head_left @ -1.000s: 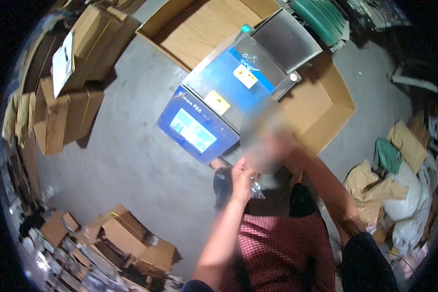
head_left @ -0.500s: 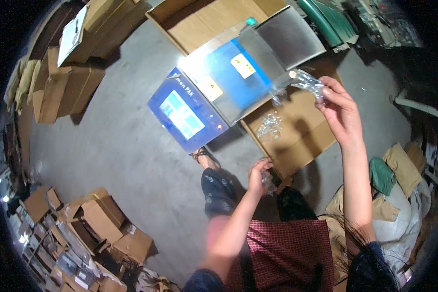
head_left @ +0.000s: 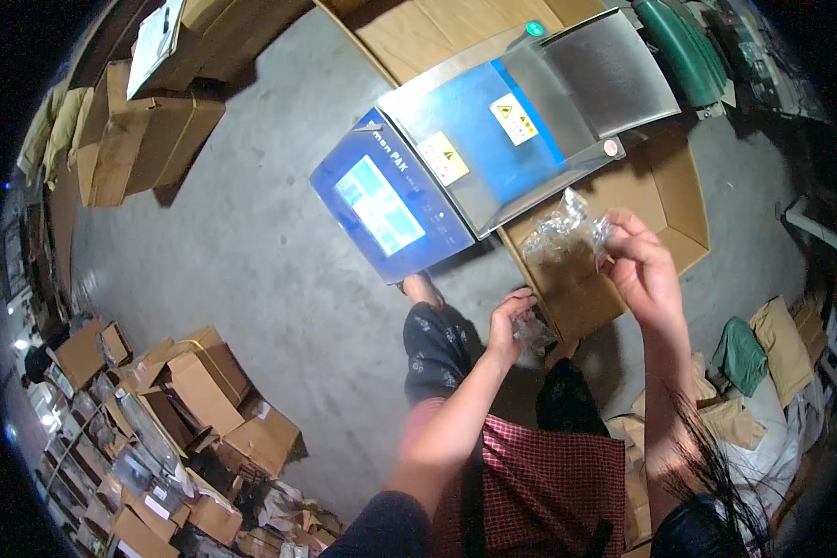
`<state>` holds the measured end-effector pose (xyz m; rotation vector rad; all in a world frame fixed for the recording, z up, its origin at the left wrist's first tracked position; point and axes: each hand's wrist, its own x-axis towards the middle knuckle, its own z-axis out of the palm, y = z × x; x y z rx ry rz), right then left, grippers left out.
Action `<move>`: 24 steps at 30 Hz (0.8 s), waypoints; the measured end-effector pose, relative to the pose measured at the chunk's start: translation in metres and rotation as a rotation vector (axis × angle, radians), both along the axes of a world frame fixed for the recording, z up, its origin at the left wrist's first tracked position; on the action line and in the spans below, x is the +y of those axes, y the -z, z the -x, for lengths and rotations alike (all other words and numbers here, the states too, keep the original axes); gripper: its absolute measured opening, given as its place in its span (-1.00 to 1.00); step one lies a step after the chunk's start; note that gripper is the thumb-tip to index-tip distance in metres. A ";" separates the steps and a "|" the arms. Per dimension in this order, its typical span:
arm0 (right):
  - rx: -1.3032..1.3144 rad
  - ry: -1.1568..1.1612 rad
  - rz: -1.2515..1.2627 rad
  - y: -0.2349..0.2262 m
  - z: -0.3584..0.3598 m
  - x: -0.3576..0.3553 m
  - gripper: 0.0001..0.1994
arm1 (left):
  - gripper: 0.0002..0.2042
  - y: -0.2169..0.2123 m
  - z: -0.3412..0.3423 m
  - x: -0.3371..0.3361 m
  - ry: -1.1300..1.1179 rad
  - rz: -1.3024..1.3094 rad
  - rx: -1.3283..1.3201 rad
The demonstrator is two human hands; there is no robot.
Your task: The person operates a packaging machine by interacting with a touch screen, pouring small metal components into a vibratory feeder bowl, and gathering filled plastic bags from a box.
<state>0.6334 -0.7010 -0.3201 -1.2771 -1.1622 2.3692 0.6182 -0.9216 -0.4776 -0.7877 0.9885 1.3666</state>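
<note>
My right hand (head_left: 644, 265) is closed on a crinkled transparent plastic bag (head_left: 603, 240), held over an open cardboard box (head_left: 577, 298). More crumpled transparent bags (head_left: 551, 238) show in the box beside it; whether the held one touches them I cannot tell. Outside the box's near left side, my left hand (head_left: 506, 327) has its fingers round another transparent bag (head_left: 532, 332). What is inside the bags is too small to make out. Beyond the box stands a blue and silver machine (head_left: 479, 144) with a lit screen (head_left: 381, 205) on its front.
Another large open carton (head_left: 437, 37) lies behind the machine. Stacked cardboard boxes (head_left: 139, 139) stand at the far left, and a pile of cartons (head_left: 205, 400) at the near left. Sacks (head_left: 763, 400) and a green bag (head_left: 740, 357) lie on the right. Grey concrete floor (head_left: 242, 242) lies between.
My right hand has come down from beside the machine's edge to over the box, still with plastic in its fingers. My left hand keeps its bag. The whole view has shifted.
</note>
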 end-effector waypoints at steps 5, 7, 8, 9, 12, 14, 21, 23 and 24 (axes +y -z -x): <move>-0.067 0.094 0.236 0.006 0.001 -0.020 -0.75 | -0.63 -0.005 0.003 0.005 0.051 -0.055 0.031; -0.118 0.066 0.186 -0.002 0.013 -0.026 -0.79 | -0.63 0.004 -0.001 0.000 0.021 -0.112 0.054; -0.113 0.051 0.166 -0.004 0.015 -0.027 -0.80 | -0.62 0.009 -0.003 -0.003 0.006 -0.142 0.067; -0.121 0.044 0.136 -0.006 0.014 -0.024 -0.81 | -0.62 0.007 -0.004 0.000 0.020 -0.152 0.049; -0.054 0.055 0.185 -0.020 0.015 -0.007 -0.85 | -0.63 0.003 -0.005 0.009 0.055 -0.167 -0.008; -0.015 0.091 0.194 -0.021 0.017 0.002 -0.87 | -0.63 0.001 -0.006 0.012 0.070 -0.160 -0.053; 0.097 0.273 0.183 -0.005 0.004 0.018 -0.79 | -0.67 0.015 -0.006 -0.001 0.034 -0.031 -0.065; 0.141 0.320 0.178 0.001 -0.003 0.019 -0.75 | -0.71 0.015 -0.007 -0.001 0.037 -0.020 -0.033; 0.086 0.297 0.143 0.006 -0.009 0.018 -0.74 | -0.71 0.020 -0.007 -0.005 0.058 -0.029 -0.040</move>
